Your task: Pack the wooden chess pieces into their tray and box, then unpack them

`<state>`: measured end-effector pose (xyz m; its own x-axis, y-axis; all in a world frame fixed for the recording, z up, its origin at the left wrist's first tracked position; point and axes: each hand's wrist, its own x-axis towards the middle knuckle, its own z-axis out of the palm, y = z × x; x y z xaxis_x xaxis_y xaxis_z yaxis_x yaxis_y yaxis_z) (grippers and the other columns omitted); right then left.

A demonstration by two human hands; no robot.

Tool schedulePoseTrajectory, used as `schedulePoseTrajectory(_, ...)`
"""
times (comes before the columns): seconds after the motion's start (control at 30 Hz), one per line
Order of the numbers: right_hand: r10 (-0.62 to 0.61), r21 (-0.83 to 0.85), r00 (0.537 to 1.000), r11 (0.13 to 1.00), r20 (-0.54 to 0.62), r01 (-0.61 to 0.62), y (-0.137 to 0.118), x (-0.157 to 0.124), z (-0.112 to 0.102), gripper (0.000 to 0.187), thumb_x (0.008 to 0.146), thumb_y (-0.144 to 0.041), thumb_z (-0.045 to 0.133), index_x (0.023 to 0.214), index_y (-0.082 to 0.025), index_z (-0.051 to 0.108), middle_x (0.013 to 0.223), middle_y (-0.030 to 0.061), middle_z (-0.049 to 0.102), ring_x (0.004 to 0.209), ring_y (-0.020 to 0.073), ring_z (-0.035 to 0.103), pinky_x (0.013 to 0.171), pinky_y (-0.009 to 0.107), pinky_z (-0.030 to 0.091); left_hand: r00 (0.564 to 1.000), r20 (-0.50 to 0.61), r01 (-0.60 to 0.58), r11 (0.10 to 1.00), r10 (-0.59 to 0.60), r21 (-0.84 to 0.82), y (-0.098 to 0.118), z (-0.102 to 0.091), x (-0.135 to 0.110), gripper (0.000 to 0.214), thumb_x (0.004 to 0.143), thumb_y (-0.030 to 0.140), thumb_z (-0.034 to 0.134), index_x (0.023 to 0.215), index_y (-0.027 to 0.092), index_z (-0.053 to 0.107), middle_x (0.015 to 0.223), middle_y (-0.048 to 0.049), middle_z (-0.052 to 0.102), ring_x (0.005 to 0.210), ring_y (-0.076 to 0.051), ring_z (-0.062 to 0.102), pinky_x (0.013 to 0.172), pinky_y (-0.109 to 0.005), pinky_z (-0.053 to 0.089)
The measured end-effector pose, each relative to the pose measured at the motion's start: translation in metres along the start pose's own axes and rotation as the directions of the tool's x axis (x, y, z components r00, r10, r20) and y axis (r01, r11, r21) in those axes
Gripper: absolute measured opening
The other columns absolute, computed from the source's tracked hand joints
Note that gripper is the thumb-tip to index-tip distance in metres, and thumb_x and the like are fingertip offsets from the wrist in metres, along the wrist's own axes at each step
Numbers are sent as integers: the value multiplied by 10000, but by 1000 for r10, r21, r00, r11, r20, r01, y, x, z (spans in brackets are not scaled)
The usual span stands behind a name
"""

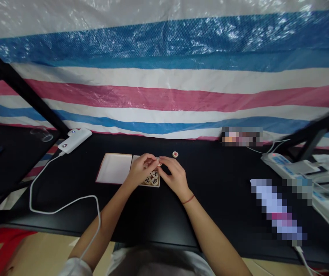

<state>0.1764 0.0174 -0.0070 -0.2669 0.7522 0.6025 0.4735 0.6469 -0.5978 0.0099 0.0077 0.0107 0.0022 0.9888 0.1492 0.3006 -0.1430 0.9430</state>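
Both hands meet over the small box point(152, 185) on the table point(216, 199). The left hand point(141, 166) and right hand point(173, 175) pinch one round chess piece point(159, 161) between their fingers. Gripping its rim, low over the box, would best guard against a drop. A loose piece point(175, 154) lies just beyond, to the right.

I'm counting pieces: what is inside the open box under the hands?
Round chess pieces lie in the box; the left hand and right hand cover the rest.
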Motion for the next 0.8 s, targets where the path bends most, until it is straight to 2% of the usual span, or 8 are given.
schedulePoseTrajectory(0.13, 176, -131, 971, 971, -159, -198, 30, 2, -11, 212, 900, -321, 518, 1013, -195, 646, 994, 101, 697, 950, 235, 637, 888, 408, 502, 986, -167, 32, 987, -6, 155, -1, -8, 2, 213, 859, 380, 567, 963, 215, 651, 912, -22, 692, 816, -154, 624, 720, -258, 489)
schedulePoseTrajectory(0.2, 236, -189, 953, 944, -189, -271, 48, 1, -16, 230, 897, -330, 507, 1006, -178, 642, 979, 110, 696, 944, 251, 623, 869, 415, 494, 976, -216, 61, 983, -23, 172, -2, -13, 4, 221, 871, 379, 544, 960, 212, 658, 913, -21, 692, 793, -150, 610, 678, -247, 470)
schedulePoseTrajectory(0.33, 221, -238, 964, 938, -146, -251, 68, 1, -15, 229, 897, -300, 496, 1031, -179, 636, 1048, 109, 694, 1002, 261, 601, 908, 420, 453, 972, -231, 87, 983, -48, 164, -4, -20, 7, 229, 863, 375, 537, 955, 209, 664, 876, -13, 687, 745, -143, 592, 618, -236, 441)
schedulePoseTrajectory(0.53, 289, -308, 954, 903, -77, -299, 72, 0, -7, 182, 878, -256, 495, 979, -211, 640, 1011, 80, 701, 940, 255, 610, 860, 397, 436, 978, -195, 108, 979, -74, 172, -4, -18, 7, 222, 848, 369, 539, 936, 209, 667, 895, -18, 697, 752, -153, 593, 640, -249, 453)
schedulePoseTrajectory(0.8, 300, -293, 950, 904, -85, -312, 75, -1, -6, 176, 881, -268, 495, 976, -227, 638, 1004, 71, 699, 957, 254, 601, 867, 389, 416, 970, -226, 117, 984, -85, 134, -3, -14, 6, 229, 846, 380, 541, 925, 208, 670, 867, -23, 696, 748, -156, 599, 665, -257, 473)
